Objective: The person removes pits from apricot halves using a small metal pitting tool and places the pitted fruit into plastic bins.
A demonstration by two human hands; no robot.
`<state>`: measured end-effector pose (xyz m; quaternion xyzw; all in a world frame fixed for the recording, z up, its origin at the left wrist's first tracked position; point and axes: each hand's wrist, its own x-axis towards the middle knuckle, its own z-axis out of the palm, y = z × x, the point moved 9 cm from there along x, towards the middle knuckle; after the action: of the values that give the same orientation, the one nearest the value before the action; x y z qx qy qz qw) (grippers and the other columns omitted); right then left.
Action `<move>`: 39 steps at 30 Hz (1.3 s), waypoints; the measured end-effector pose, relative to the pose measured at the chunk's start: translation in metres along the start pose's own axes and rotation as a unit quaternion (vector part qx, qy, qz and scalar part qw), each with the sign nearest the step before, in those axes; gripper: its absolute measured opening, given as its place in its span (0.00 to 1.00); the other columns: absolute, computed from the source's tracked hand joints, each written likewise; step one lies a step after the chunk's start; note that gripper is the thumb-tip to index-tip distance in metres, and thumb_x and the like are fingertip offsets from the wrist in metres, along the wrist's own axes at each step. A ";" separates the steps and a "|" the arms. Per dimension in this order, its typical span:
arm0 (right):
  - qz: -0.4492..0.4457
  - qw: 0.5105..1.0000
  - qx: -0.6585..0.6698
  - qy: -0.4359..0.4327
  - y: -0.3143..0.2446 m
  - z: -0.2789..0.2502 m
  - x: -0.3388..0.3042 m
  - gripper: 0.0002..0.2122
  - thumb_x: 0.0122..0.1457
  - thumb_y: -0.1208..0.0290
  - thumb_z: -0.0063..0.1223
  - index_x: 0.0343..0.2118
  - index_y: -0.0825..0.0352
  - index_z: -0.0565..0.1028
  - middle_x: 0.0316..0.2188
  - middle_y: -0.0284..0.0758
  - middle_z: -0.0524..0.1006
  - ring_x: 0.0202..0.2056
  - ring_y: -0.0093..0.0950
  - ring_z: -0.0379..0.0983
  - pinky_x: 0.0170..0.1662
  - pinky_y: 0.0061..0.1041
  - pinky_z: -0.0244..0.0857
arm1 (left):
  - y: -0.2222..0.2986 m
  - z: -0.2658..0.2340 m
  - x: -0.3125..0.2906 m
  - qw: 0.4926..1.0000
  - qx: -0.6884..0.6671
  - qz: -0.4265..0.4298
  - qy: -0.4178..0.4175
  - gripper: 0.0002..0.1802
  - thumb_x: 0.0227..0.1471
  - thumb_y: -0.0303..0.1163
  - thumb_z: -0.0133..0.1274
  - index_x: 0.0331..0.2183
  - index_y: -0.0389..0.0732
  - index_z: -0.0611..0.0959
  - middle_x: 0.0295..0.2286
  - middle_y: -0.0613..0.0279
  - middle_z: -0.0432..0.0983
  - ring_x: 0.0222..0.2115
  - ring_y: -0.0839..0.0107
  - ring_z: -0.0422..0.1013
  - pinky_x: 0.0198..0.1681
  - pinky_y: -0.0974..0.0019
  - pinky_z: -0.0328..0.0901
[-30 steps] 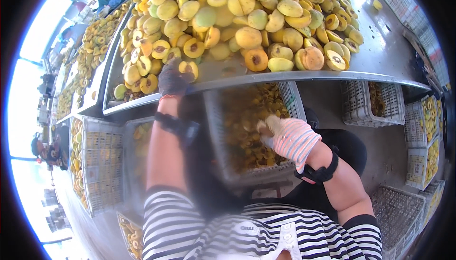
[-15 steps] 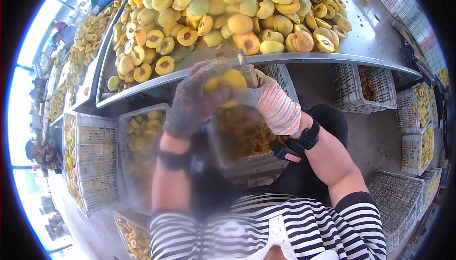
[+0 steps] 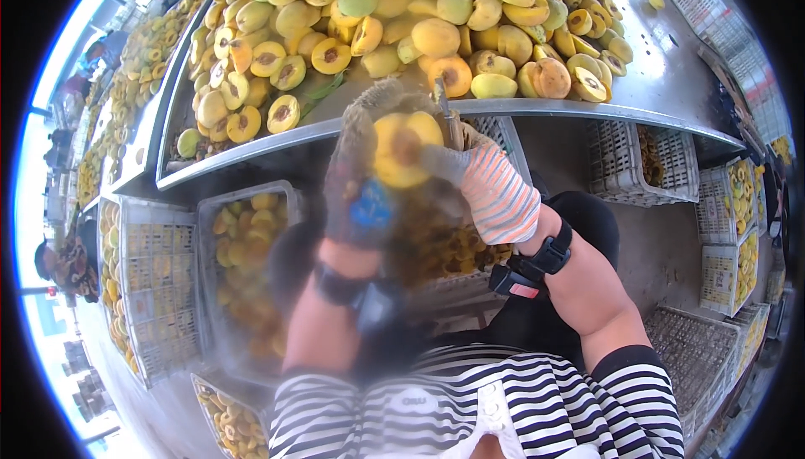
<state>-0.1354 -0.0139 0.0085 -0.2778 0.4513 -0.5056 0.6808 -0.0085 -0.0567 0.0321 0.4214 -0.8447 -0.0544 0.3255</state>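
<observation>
The left hand [image 3: 352, 165] holds the round fruit [image 3: 407, 147]. At its right edge is the right hand [image 3: 496, 184], wrapped round a tool [image 3: 449, 115] that points forward.

Fruit pile [image 3: 436, 40] on table [image 3: 658, 73], crate [image 3: 613, 161] beneath

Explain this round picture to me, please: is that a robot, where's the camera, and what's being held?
There is no robot here, just two gloved human hands. A wide, head-worn camera looks down at them, so straight edges look bent. The left hand holds a yellow fruit with a brown middle. The right hand holds a small tool and seems to touch the fruit too. Beyond them, a metal table bears a heap of fruit, some whole, some halved. Crates stand below and around it.
</observation>
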 end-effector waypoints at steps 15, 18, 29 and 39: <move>-0.121 0.768 -0.629 0.007 0.018 0.000 0.005 0.14 0.62 0.61 0.45 0.38 0.70 0.70 0.34 0.47 0.72 0.40 0.45 0.70 0.42 0.36 0.64 | 0.000 0.024 0.019 0.794 -0.599 -0.098 -0.005 0.19 0.61 0.33 0.45 0.50 0.34 0.72 0.46 0.54 0.72 0.46 0.64 0.69 0.51 0.61 0.66; -0.146 0.758 -0.634 0.040 0.027 -0.008 0.012 0.14 0.63 0.61 0.43 0.38 0.69 0.71 0.32 0.49 0.75 0.38 0.47 0.71 0.41 0.38 0.65 | 0.013 0.013 0.018 0.941 -0.334 0.029 0.046 0.21 0.56 0.28 0.47 0.53 0.42 0.71 0.47 0.53 0.72 0.45 0.60 0.71 0.49 0.59 0.67; -0.288 0.606 -0.740 -0.050 0.015 0.021 -0.003 0.12 0.61 0.65 0.44 0.35 0.70 0.72 0.31 0.51 0.76 0.37 0.50 0.73 0.39 0.40 0.67 | 0.009 0.017 0.014 0.921 -0.378 -0.091 0.004 0.23 0.56 0.31 0.49 0.53 0.39 0.70 0.47 0.56 0.72 0.46 0.64 0.70 0.53 0.65 0.63; -0.208 0.758 -0.605 0.128 -0.012 -0.018 -0.010 0.05 0.55 0.76 0.45 0.35 0.66 0.69 0.31 0.41 0.72 0.33 0.42 0.73 0.34 0.34 0.65 | 0.004 0.020 0.013 0.784 -0.580 -0.168 -0.145 0.26 0.46 0.25 0.58 0.49 0.34 0.72 0.45 0.49 0.74 0.47 0.60 0.70 0.51 0.66 0.64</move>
<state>-0.1575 -0.0071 0.0143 -0.6514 0.6775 -0.2872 0.1851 -0.0288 -0.0673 0.0245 0.2758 -0.6066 -0.6485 0.3681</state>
